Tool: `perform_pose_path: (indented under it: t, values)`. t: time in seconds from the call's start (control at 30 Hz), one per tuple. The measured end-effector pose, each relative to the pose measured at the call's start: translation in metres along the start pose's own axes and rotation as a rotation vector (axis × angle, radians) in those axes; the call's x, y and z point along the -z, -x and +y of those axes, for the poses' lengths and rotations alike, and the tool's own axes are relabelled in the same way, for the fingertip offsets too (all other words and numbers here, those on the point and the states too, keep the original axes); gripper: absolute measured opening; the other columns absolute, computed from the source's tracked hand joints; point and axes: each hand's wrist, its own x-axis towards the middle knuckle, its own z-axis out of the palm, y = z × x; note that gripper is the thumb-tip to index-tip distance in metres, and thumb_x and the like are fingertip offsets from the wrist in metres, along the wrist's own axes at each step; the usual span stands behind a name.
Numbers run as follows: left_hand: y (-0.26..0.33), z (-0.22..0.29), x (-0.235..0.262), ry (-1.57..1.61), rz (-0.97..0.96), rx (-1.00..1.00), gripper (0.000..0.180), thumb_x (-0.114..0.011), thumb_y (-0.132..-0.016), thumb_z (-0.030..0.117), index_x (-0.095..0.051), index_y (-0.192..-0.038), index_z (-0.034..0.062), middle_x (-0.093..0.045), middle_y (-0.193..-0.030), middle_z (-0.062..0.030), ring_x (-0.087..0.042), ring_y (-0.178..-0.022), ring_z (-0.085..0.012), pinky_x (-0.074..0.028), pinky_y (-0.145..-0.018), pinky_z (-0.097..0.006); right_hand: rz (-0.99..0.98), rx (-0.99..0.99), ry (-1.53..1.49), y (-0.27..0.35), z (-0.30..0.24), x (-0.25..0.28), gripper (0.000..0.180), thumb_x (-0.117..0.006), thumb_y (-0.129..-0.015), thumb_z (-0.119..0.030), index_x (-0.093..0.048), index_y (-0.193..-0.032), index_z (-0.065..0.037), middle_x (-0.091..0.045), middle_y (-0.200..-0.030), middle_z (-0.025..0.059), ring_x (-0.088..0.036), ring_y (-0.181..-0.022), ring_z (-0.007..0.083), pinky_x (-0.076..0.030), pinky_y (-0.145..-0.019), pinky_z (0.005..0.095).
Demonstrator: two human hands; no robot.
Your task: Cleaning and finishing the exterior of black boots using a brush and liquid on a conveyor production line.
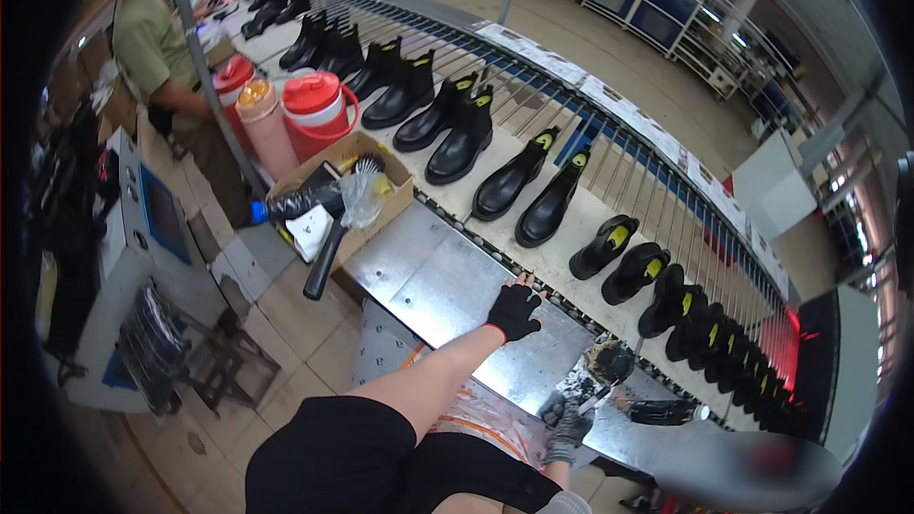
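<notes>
My left hand (pixel 515 312), in a black glove with bare fingertips, reaches over the metal table (pixel 428 271) to the edge of the conveyor. Its fingers are spread and hold nothing. Low in the view, my right hand (pixel 568 428) wears a grey knitted glove and is closed around a thin tool with a pale handle (pixel 592 402); its working end cannot be made out. Just beyond it is a dark, crusted pot (pixel 610 362) on a stained patch of the table. Black ankle boots (pixel 547 200) with yellow-green linings stand along the conveyor, the closest pairs beyond my left hand.
A cardboard box (pixel 386 214) holds a brush, a plastic bag and a black-handled tool. Red jugs (pixel 319 114) and a pink bottle (pixel 265 128) stand behind it. A dark bottle (pixel 666 412) lies at right. A person (pixel 157 48) stands far left; a machine (pixel 143 257) stands left.
</notes>
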Motion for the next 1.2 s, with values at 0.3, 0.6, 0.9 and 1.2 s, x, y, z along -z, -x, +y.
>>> perform_pose_path:
  t: [0.3,0.6,0.9,1.2]
  values:
    - [-0.012,0.01,0.006,0.052,-0.031,0.046,0.057,-0.052,-0.084,0.045,-0.046,-0.132,0.0145,-0.029,-0.143,-0.0227,-0.023,-0.134,-0.0372,-0.018,-0.108,-0.051,0.196,0.151,0.519,-0.026,0.018,0.018,0.054,-0.071,-0.072,-0.034,-0.052,-0.105,0.004,-0.062,-0.087,0.0147,-0.059,-0.077,0.0286,-0.048,-0.071,0.04]
    - [-0.012,0.006,0.008,0.051,-0.071,0.036,0.055,-0.053,-0.083,0.041,-0.047,-0.129,0.011,-0.031,-0.141,-0.0249,-0.025,-0.133,-0.0388,-0.02,-0.108,-0.05,0.124,0.368,0.425,-0.058,0.064,0.051,0.059,-0.067,-0.078,-0.038,-0.047,-0.113,0.005,-0.06,-0.102,0.0192,-0.059,-0.086,0.0315,-0.049,-0.072,0.0389]
    - [-0.015,0.006,0.003,0.078,-0.015,0.015,0.054,-0.053,-0.083,0.039,-0.048,-0.128,0.0104,-0.032,-0.141,-0.0246,-0.025,-0.133,-0.0384,-0.019,-0.108,-0.049,-0.008,0.533,-0.035,-0.087,0.097,0.06,0.048,-0.066,-0.08,-0.022,-0.044,-0.117,0.001,-0.062,-0.079,0.0128,-0.058,-0.053,0.0199,-0.048,-0.041,0.0276]
    - [-0.008,0.005,0.002,0.106,-0.011,0.025,0.053,-0.054,-0.082,0.038,-0.049,-0.126,0.0089,-0.032,-0.14,-0.0249,-0.027,-0.132,-0.0391,-0.02,-0.109,-0.05,0.218,0.29,0.284,-0.07,0.078,0.05,0.046,-0.065,-0.08,-0.019,-0.045,-0.117,-0.001,-0.06,-0.073,0.0115,-0.055,-0.049,0.0189,-0.044,-0.038,0.0277]
